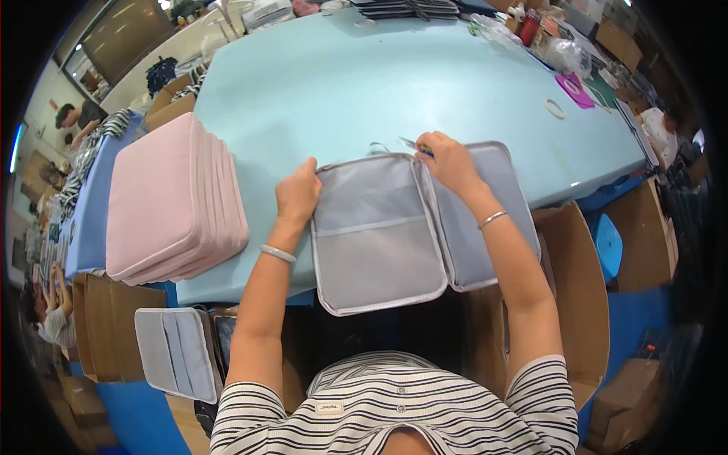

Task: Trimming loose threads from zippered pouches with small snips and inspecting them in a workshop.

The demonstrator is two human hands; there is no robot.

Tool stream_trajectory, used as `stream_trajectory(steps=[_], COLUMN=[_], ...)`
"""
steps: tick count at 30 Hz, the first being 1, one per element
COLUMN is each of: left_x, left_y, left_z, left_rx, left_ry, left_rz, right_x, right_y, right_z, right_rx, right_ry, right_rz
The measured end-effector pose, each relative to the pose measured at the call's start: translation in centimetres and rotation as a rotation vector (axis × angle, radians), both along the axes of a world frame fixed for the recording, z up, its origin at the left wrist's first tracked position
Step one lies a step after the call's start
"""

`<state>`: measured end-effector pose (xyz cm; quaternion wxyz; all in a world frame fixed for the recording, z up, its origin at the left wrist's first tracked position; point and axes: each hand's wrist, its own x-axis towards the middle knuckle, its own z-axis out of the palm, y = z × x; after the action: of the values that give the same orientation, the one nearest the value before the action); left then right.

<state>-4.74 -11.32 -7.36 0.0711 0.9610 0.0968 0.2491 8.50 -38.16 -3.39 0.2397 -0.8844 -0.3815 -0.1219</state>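
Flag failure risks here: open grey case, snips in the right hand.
1. The right hand works small snips at the top edge of the grey case; a slip could nick the lining.
2. The case overhangs the table edge; if the left hand lets go, it may slide off.

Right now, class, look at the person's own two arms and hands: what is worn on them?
Both forearms are bare. The left hand has a pale, smooth bangle at its wrist. The right hand has a thin silver bracelet at its wrist. Short sleeves of a white top with dark stripes cover the upper arms.
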Motion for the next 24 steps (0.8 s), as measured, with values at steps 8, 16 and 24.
stream_trajectory(steps=[8, 16, 24], left_x=[-3.5, -17.3, -17.7], left_y=[-0.2, -9.4, -15.0], left_z=[1.8, 5.3, -2.6], left_rx=[-0.227, -1.482, -1.793], left_ry=[-0.067, 0.746, 0.367], left_rz=[0.072, -0.543, -0.231], right_x=[-3.5, -9.4, -12.2], right_y=[-14.3, -25.9, -22.0], right_z=[0.5, -7.2, -4.0], right_rx=[0.32, 0.681, 0.853], right_ry=[0.044, 0.531, 0.772], right_rz=[-0.353, -0.517, -0.461])
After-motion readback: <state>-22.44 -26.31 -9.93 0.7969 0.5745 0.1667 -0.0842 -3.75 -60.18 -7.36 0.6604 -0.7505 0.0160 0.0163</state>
